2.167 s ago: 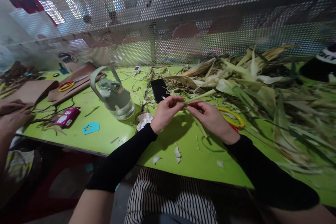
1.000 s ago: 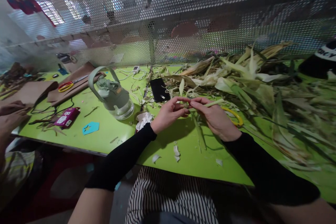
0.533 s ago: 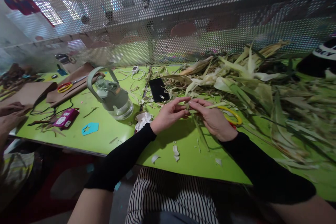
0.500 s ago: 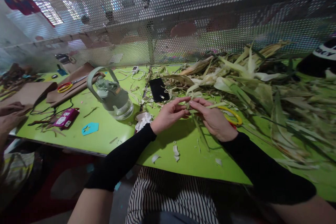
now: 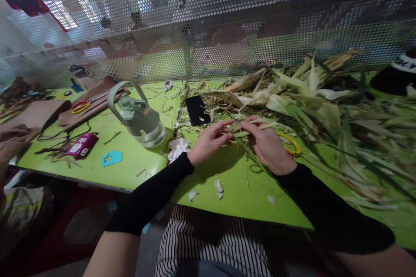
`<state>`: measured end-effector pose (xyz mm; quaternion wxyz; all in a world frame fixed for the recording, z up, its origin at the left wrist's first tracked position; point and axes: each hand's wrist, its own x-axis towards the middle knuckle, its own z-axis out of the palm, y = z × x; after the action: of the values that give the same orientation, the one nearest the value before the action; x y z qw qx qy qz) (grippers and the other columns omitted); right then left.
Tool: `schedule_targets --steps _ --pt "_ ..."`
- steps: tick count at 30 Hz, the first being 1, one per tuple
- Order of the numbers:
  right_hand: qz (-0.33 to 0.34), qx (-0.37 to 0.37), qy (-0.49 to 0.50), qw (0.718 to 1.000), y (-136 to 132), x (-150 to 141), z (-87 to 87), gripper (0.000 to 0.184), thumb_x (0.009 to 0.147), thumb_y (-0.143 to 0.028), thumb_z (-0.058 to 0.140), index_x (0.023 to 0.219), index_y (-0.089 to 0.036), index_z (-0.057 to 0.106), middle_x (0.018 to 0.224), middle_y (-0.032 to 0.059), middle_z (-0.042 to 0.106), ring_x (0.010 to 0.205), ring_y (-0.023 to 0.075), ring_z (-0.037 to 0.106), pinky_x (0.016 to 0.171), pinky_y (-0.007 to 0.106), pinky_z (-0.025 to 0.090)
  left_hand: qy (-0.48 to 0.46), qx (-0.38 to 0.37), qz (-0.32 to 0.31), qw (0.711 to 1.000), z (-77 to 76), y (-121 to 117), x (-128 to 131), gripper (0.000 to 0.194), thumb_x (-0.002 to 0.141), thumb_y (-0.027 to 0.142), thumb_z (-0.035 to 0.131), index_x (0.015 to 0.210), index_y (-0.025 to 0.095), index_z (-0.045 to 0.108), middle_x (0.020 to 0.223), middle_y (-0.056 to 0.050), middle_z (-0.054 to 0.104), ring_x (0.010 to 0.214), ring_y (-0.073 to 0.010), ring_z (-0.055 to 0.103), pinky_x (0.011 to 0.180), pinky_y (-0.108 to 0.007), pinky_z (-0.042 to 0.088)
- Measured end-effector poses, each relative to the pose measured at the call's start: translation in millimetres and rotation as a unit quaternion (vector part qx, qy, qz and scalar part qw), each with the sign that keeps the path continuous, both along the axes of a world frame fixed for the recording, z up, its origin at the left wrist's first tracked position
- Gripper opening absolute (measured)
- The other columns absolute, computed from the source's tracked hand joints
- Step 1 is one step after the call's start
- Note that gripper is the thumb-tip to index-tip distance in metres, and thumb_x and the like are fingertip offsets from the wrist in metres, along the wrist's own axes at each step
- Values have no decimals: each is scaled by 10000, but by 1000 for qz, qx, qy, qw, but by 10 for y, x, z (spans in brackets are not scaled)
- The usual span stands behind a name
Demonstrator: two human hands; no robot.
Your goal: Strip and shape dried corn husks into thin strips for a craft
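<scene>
1. The near edge of the green table (image 5: 201,194) ran just in front of the striped cloth (image 5: 208,242) over the person's lap; a few pale scraps (image 5: 219,187) lay on the strip of tabletop between that edge and the hands.
2. At the far side, a perforated metal panel (image 5: 130,39) stood upright along the table.
3. To the right, a heap of husks (image 5: 299,99) bounded the working space, and a yellow loop (image 5: 292,145) lay just beside the right hand (image 5: 268,145).
4. To the left, crumpled white tissue (image 5: 178,149) sat near the left wrist, with an upright bottle (image 5: 144,123) beyond it. A dark phone (image 5: 196,111) lay flat behind the left hand (image 5: 211,140).
5. Farther left, well apart, were a purple box (image 5: 82,145), a blue tag (image 5: 112,158) and a co-worker's hand (image 5: 14,140).
6. Both forearms, in black sleeves (image 5: 152,194), reached forward and inward over the near edge, bringing the fingertips close together above the tabletop.
7. The green husk strips (image 5: 269,124) were between the hands; one end pointed right past the right hand, and another part hung below.
8. The left thumb and forefinger closed narrowly on the strips; the right hand pinched them from the other side, its remaining fingers curled.
</scene>
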<state>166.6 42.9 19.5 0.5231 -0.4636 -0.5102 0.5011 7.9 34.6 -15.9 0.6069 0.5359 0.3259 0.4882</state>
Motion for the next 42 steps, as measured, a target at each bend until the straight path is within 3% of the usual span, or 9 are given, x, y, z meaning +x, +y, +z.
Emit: schedule_targets --steps 8,15,19,23,29,32,36,40,42 --pt "100 30 -48 993 -7 68 9 243 670 -390 787 745 -243 609 769 -11 580 716 171 556 674 324 474 11 1 -36 999 98 -58 -26 472 896 113 633 1354 191 550 836 -17 693 730 -77 658 772 -246 553" --pt "102 16 -65 993 -5 77 6 308 649 -438 852 754 -243 637 739 -11 620 680 174 591 667 336 520 21 49 -43 998 74 -69 -19 487 875 110 647 1351 202 603 1016 -74 732 798 -103 673 830 -297 561" --pt "75 -16 -9 997 36 88 8 337 698 -562 812 747 -258 676 810 45 693 791 240 661 679 368 550 -9 9 -16 1000 47 -32 -34 389 891 201 666 1277 161 663 1053 -87 730 814 -113 677 891 -348 561" --pt "59 -26 8 998 77 108 12 408 759 -656 723 849 -258 711 856 67 727 852 275 699 725 408 567 -36 -38 11 999 64 -14 -45 352 841 275 748 1157 129 701 900 -50 727 757 -107 674 884 -344 563" --pt "91 -30 -65 993 104 112 -23 458 722 -666 750 894 -247 686 855 58 731 792 233 682 676 358 526 -61 -83 62 993 107 12 -32 166 841 159 710 993 106 672 821 -17 704 674 -76 657 827 -297 558" --pt "111 12 -156 981 83 114 -60 470 670 -608 814 927 -242 672 849 41 721 762 215 650 668 345 501 -65 -92 125 986 103 69 -49 129 866 118 658 995 113 652 787 4 684 662 -62 642 832 -282 546" --pt "134 100 -291 942 15 119 -55 348 813 -586 680 884 -246 692 795 48 703 689 218 608 635 364 459 -30 -82 175 981 70 134 -85 126 882 117 629 1007 125 645 745 20 661 666 -68 629 826 -272 527" --pt "125 242 -369 889 -47 119 24 179 876 -431 631 836 -272 703 866 75 733 811 276 648 770 433 474 102 -7 184 978 56 115 -119 125 862 149 658 985 136 673 822 -18 701 679 -90 604 766 -261 500" --pt "109 286 -380 873 -46 126 49 179 898 -401 604 821 -271 700 881 85 735 860 291 656 820 452 474 186 43 159 968 73 76 -130 117 854 145 654 965 145 691 896 -46 728 732 -112 618 779 -269 496"
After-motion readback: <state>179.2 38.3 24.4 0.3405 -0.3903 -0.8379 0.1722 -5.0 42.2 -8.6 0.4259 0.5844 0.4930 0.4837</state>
